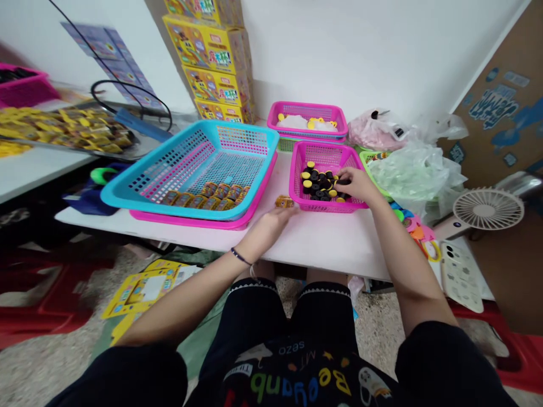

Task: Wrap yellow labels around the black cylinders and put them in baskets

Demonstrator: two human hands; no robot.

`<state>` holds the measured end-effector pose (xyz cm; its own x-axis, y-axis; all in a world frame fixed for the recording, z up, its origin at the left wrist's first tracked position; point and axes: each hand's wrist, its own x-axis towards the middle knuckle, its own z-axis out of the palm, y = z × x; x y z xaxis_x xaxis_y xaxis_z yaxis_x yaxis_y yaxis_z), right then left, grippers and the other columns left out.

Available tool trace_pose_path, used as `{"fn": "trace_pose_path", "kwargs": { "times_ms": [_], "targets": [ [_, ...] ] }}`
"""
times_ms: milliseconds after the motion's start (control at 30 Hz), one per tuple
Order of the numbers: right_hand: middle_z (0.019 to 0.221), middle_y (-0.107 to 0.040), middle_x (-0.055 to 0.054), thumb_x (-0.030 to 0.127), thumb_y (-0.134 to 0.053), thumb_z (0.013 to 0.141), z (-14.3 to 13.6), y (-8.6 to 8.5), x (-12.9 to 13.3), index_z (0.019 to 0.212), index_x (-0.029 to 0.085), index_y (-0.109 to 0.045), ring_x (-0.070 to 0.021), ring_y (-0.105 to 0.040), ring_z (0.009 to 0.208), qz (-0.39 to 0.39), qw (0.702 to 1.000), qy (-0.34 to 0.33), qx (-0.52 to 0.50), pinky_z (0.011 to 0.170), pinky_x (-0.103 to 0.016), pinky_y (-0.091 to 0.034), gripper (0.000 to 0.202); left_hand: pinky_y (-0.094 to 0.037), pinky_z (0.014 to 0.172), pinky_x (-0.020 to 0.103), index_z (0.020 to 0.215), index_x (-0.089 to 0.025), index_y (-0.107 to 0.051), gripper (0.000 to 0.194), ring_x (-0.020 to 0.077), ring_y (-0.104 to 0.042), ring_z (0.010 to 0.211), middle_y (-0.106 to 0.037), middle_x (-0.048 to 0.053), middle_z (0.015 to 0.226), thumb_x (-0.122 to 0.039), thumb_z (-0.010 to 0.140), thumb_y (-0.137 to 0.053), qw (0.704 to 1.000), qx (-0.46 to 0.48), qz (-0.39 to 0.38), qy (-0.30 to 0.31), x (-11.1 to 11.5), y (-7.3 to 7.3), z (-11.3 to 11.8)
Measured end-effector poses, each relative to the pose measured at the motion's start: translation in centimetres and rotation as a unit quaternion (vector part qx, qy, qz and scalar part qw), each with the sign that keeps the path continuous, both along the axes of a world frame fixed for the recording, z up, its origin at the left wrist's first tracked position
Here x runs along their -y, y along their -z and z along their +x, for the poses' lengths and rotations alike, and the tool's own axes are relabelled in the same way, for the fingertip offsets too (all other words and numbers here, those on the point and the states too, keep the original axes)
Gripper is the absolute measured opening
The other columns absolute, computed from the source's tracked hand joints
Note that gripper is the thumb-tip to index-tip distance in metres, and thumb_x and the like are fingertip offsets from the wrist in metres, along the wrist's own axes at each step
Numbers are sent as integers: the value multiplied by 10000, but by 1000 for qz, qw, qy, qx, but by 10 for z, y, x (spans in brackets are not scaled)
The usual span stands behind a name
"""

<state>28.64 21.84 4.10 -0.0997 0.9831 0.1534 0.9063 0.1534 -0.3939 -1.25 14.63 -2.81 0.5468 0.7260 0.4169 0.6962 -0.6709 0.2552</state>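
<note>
My right hand (pixel 357 184) reaches into a pink basket (pixel 331 207) of small black and yellow round pieces (pixel 318 185). Its fingers are closed on a black round piece (pixel 344 180), partly hidden by them. On the white table, my left hand (pixel 275 221) lies with fingers stretched out, right beside a small printed yellow-brown cylinder (pixel 284 201). The fingertips look close to or against it; whether they touch cannot be made out. To the left, a blue basket (pixel 190 212) holds several similar cylinders (pixel 216 195) in rows along its near side.
The blue basket sits on a pink one. Another pink basket (pixel 307 107) stands at the back. Stacked yellow boxes (pixel 212 51) rise behind. At right are plastic bags (pixel 419 169), a handheld fan (pixel 487 209) and a phone (pixel 461 274). A tray of yellow pieces (pixel 72 130) lies far left.
</note>
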Motion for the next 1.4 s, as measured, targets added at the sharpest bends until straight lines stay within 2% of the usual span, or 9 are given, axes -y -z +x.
{"fn": "trace_pose_path", "kwargs": {
  "times_ms": [100, 167, 267, 400, 533, 667, 800, 1167, 1400],
  "targets": [
    [1332, -700, -146, 397, -557, 961, 7, 16, 9, 1408, 163, -561, -215, -704, 1145, 97, 988, 46, -115, 971, -382, -594, 505, -647, 875, 313, 1118, -180, -773, 227, 191, -779, 970, -818, 82, 1062, -130, 959, -619, 976, 195, -3, 100, 14, -14, 13],
    [1283, -696, -125, 483, -616, 911, 9, 27, 13, 1332, 189, -590, -215, -709, 1086, 168, 951, 54, -253, 944, -397, -610, 514, -637, 782, 271, 961, -178, -790, 101, 171, -769, 884, -820, 58, 957, -160, 922, -698, 958, 256, -40, 127, 12, -29, 26],
    [1091, -679, -38, 539, -808, 732, 10, 36, 19, 1089, 249, -622, -191, -698, 1017, 282, 856, 33, -432, 968, -372, -599, 496, -598, 712, 240, 861, -170, -784, 36, 153, -751, 792, -818, 38, 874, -204, 870, -790, 947, 297, -62, 105, -10, -48, 52],
    [971, -639, 9, 584, -850, 700, 10, 35, 30, 988, 280, -545, -149, -685, 922, 345, 811, 32, -472, 900, -306, -586, 517, -478, 594, 216, 755, -161, -756, 167, 122, -681, 642, -773, 1, 723, -270, 855, -833, 962, 262, -28, 76, -53, -54, 86],
    [841, -623, 40, 713, -821, 675, 4, 33, 39, 890, 281, -493, -131, -650, 772, 328, 802, 60, -495, 770, -278, -570, 584, -448, 596, 244, 736, -172, -716, 318, 136, -639, 625, -718, 1, 668, -382, 974, -701, 979, 195, 1, 60, -72, -40, 96],
    [685, -560, 74, 801, -809, 630, -5, 34, 45, 726, 275, -379, -115, -581, 625, 284, 799, 54, -527, 674, -283, -562, 686, -541, 837, 317, 684, -189, -668, 424, 186, -670, 765, -704, 23, 680, -421, 1030, -586, 980, 170, 59, 84, -67, -25, 86],
    [585, -486, 84, 802, -802, 660, -15, 34, 50, 674, 278, -331, -115, -537, 561, 239, 804, 8, -544, 624, -292, -559, 705, -502, 1038, 376, 702, -192, -696, 464, 154, -684, 716, -749, 5, 711, -406, 1069, -510, 978, 175, 75, 89, -59, -21, 82],
    [590, -511, 87, 803, -816, 637, -21, 34, 52, 661, 272, -353, -105, -568, 568, 217, 808, -1, -548, 611, -272, -570, 705, -539, 1001, 347, 790, -213, -789, 649, 153, -782, 824, -829, 31, 831, -548, 1113, -337, 951, 280, 90, 99, -54, -20, 83],
    [737, -629, 53, 815, -807, 625, -22, 38, 52, 693, 274, -346, -141, -691, 708, 214, 822, -10, -527, 717, -327, -635, 715, -595, 905, 335, 827, -233, -792, 645, 176, -784, 892, -842, 51, 1001, -641, 1075, -358, 943, 312, 26, 116, -53, -21, 85]
  ]
}}
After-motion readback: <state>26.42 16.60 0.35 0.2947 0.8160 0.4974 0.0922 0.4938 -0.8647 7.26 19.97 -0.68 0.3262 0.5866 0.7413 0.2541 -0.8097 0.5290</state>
